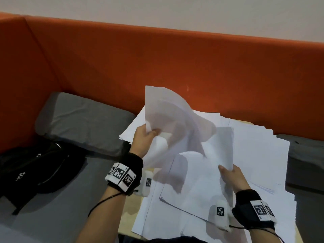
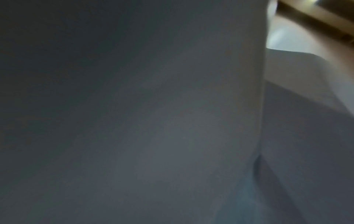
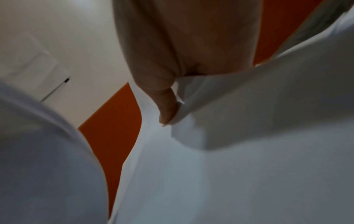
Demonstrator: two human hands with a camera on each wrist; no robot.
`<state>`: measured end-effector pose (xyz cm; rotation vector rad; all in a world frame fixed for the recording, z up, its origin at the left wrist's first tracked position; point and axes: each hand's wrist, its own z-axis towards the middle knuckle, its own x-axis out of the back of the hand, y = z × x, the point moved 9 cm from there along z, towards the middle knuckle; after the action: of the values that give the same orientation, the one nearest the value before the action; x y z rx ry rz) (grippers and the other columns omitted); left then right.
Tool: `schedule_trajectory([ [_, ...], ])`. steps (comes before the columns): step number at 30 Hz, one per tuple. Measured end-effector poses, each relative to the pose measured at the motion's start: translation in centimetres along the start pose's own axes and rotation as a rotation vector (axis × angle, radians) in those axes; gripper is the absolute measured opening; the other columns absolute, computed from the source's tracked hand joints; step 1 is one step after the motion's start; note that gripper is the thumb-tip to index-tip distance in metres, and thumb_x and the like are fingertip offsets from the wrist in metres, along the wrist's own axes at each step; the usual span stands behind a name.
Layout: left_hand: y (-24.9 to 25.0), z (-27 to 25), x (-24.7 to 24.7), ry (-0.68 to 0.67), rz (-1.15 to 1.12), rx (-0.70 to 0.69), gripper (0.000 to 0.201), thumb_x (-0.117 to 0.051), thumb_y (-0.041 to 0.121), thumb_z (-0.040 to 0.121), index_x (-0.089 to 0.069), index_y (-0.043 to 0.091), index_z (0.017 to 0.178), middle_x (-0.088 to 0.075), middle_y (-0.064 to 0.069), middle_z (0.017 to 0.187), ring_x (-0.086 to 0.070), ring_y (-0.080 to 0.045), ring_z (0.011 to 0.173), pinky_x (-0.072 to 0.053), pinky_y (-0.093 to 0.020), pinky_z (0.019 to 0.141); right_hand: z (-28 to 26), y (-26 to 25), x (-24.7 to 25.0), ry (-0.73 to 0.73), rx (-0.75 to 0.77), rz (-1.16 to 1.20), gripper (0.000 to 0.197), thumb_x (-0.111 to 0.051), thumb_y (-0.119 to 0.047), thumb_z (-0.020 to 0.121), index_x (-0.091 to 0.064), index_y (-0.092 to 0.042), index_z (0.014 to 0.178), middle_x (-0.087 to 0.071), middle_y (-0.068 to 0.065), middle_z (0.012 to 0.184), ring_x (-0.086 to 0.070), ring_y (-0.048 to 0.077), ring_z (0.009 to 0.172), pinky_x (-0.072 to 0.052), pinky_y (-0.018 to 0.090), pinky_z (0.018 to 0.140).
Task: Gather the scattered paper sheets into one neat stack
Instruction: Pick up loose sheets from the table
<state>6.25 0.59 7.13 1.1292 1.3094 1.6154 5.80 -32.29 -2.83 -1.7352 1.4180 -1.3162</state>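
Note:
Several white paper sheets (image 1: 254, 155) lie scattered and overlapping on a small pale wooden table (image 1: 126, 225). My left hand (image 1: 145, 137) grips a curled bunch of sheets (image 1: 168, 113) lifted above the pile, thumb on top. My right hand (image 1: 231, 176) pinches the near edge of another raised sheet (image 1: 219, 146), which stands tilted over the pile. In the right wrist view my thumb (image 3: 166, 112) presses on the sheet's edge (image 3: 229, 136). Grey, blurred paper (image 2: 134, 121) fills almost the whole left wrist view.
An orange padded seat back (image 1: 157, 67) runs behind the table. A grey cushion (image 1: 82, 121) lies to the left, with a black bag (image 1: 38, 171) nearer on the grey seat. Another grey cushion (image 1: 306, 155) sits at the right.

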Motion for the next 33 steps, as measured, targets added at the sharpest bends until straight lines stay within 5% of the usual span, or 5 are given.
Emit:
schedule_trajectory([
  [12, 3.1, 0.2, -0.1, -0.012, -0.195, -0.019, 0.016, -0.057, 0.0, 0.089, -0.065, 0.012, 0.096, -0.068, 0.006, 0.082, -0.066, 0.0, 0.068, -0.053, -0.021, 0.068, 0.2, 1.4, -0.4, 0.0, -0.043, 0.193, 0.01, -0.047, -0.011, 0.092, -0.056, -0.008, 0.093, -0.052, 0.009, 0.071, -0.048, 0.023, 0.061, -0.04, 0.027, 0.057],
  [17, -2.9, -0.1, -2.6, -0.009, -0.138, 0.103, 0.032, -0.061, 0.023, 0.077, -0.067, 0.01, 0.106, -0.071, -0.009, 0.101, -0.067, -0.029, 0.097, -0.052, -0.047, 0.09, -0.1, -1.8, -0.7, -0.113, 0.085, 0.112, 0.023, -0.055, -0.021, 0.092, -0.062, -0.005, 0.107, -0.069, 0.009, 0.093, -0.065, 0.027, 0.085, -0.05, 0.036, 0.074],
  [22, -4.3, -0.9, -4.0, -0.038, -0.168, 0.143, 0.038, -0.053, 0.01, 0.093, -0.046, 0.014, 0.13, -0.055, 0.007, 0.124, -0.052, -0.011, 0.118, -0.038, -0.025, 0.104, -0.3, -3.1, -1.1, -0.145, 0.114, 0.16, 0.028, -0.052, -0.022, 0.093, -0.061, 0.002, 0.105, -0.069, 0.018, 0.094, -0.062, 0.029, 0.083, -0.047, 0.041, 0.081],
  [28, -6.1, -1.3, -4.7, -0.094, -0.156, 0.192, 0.045, -0.061, 0.006, 0.086, -0.05, 0.013, 0.129, -0.062, -0.004, 0.123, -0.058, -0.02, 0.115, -0.042, -0.046, 0.105, -1.2, -4.0, -2.4, -0.211, 0.113, 0.404, 0.06, -0.05, -0.075, 0.072, -0.063, -0.027, 0.106, -0.068, -0.008, 0.105, -0.062, 0.012, 0.098, -0.046, 0.032, 0.087],
  [33, -1.8, -1.2, -4.0, -0.035, -0.137, -0.008, 0.035, -0.061, 0.013, 0.085, -0.059, 0.006, 0.119, -0.067, -0.004, 0.11, -0.064, -0.014, 0.103, -0.051, -0.035, 0.093, -1.6, -6.5, -0.7, -0.023, 0.341, 0.223, 0.022, -0.064, -0.007, 0.085, -0.06, -0.007, 0.106, -0.067, 0.016, 0.106, -0.064, 0.016, 0.08, -0.053, 0.017, 0.063],
])
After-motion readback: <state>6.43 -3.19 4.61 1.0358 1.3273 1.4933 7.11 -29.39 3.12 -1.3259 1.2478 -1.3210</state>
